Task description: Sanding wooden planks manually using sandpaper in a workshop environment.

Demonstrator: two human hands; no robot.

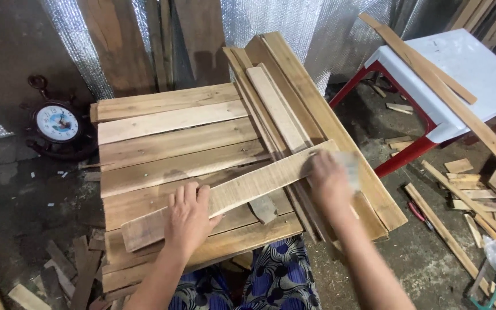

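Note:
A long pale wooden slat lies slantwise across a work surface of wooden planks. My left hand presses flat on the slat's lower left part, fingers spread. My right hand is blurred at the slat's upper right end, closed on a pale sheet that looks like sandpaper. Several more slats are stacked lengthwise along the right side of the planks, under the slanted slat.
A white plastic table with red legs stands at the right, with long wood strips leaning over it. Wood offcuts litter the floor at right and lower left. A round wheel-shaped clock leans at the left. Boards and foil sheeting stand behind.

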